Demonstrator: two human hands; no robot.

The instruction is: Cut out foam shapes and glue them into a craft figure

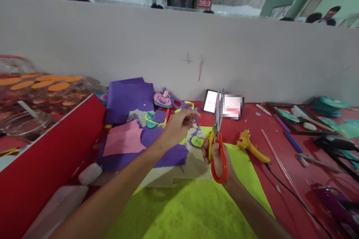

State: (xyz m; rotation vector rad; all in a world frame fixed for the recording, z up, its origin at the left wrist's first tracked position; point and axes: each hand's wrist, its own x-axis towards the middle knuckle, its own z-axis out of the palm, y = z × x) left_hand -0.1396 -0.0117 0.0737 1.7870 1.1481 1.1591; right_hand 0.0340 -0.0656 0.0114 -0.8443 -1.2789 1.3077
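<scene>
My right hand (220, 157) grips a pair of scissors (219, 158) by its red and yellow handles, blades pointing up. To its left, my left hand (179, 127) is raised with loosely curled fingers apart, and I see nothing in it. Below and between the hands are a purple-edged cutout with a lime middle (197, 141) and pale scraps. Purple foam sheets (171, 157) and a pink sheet (123, 142) lie under and beside my left forearm. A large lime sheet (182, 209) spreads in front of me.
At right lie a yellow glue gun (251, 147) with a cord, a clear stick (277, 157) and a brown tray (303, 121). A phone (211, 101) leans against the white partition (140, 44). A red divider (56, 164) separates several orange-lidded jars (58, 86) at left.
</scene>
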